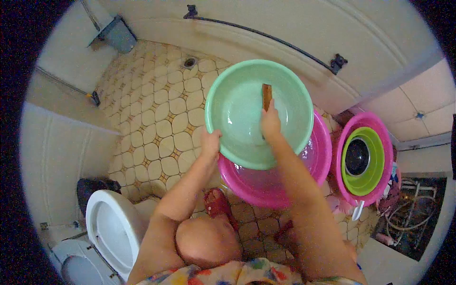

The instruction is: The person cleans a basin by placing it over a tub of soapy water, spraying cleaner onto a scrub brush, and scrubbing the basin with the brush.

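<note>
A pale green basin (242, 114) is held over a larger pink basin (323, 147), overlapping its upper left part. My left hand (210, 142) grips the green rim at its lower left, fingers wrapped over the edge. Inside the green basin, my right hand (270, 124) is closed around a brown wooden piece (267, 92), which looks like the back of a scrubbing brush. Its underside is hidden, so I cannot make out bristles. Some wet-looking shine shows in the pink basin.
Nested pink, lime and dark basins (363, 161) stand at the right. A toilet (114, 232) is at the lower left, a bin (121, 35) at the upper left. A floor drain (190, 62) and a towel bar (266, 35) lie beyond. Hoses (408, 213) sit lower right.
</note>
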Demonstrator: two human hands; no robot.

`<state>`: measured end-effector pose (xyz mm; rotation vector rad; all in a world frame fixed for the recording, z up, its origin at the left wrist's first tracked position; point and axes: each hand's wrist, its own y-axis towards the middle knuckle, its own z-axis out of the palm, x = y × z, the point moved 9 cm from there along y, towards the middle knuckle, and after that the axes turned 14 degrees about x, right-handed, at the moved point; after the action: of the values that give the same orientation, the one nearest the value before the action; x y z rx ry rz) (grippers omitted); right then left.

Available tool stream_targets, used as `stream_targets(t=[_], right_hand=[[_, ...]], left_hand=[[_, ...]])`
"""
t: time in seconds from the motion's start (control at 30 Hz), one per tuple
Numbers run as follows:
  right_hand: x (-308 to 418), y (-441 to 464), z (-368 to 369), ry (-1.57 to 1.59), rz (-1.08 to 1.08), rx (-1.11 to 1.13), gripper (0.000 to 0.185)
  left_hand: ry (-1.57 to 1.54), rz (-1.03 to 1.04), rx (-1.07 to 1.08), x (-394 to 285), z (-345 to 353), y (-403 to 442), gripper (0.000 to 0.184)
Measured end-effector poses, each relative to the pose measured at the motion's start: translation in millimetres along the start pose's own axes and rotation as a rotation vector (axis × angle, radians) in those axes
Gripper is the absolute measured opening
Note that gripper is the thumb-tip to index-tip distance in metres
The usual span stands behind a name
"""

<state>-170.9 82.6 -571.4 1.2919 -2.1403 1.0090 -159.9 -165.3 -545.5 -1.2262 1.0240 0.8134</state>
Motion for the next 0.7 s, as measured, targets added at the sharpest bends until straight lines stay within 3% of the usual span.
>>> stream_targets(t=[0.17, 0.3, 0.4, 0.5, 0.57, 0.63, 0.7], right_hand=[[43, 0, 53, 0.054, -0.229, 0.172, 0.055], [42, -30, 64, -0.015, -0.474, 0.406, 0.052], [32, -15, 53, -0.331, -0.455, 0.478, 0.052], [38, 0, 27, -0.4, -0.38, 0.347, 0.052], [31, 10, 8, -0.369, -0.215, 0.208, 0.052], [25, 7, -1, -0.317, -0.117, 0.094, 0.052], [35, 5, 17, -0.206, -0.123, 0.158, 0.052]], left_hand=[[-0.008, 0.096, 0.049, 9, -2, 5, 0.041], [-0.174, 0.006, 0.008, 9, 0, 2, 0.04], [-0.063, 0.025, 0.02, 10, 0, 1, 0.045], [-0.09, 0.013, 0.023, 9, -1, 1, 0.046], [-0.184, 0.05, 0.022, 15, -3, 7, 0.045], [-0.064, 0.059, 0.031, 1, 1, -3, 0.043], [0.015, 0.048, 0.007, 0, -1, -2, 0.042]])
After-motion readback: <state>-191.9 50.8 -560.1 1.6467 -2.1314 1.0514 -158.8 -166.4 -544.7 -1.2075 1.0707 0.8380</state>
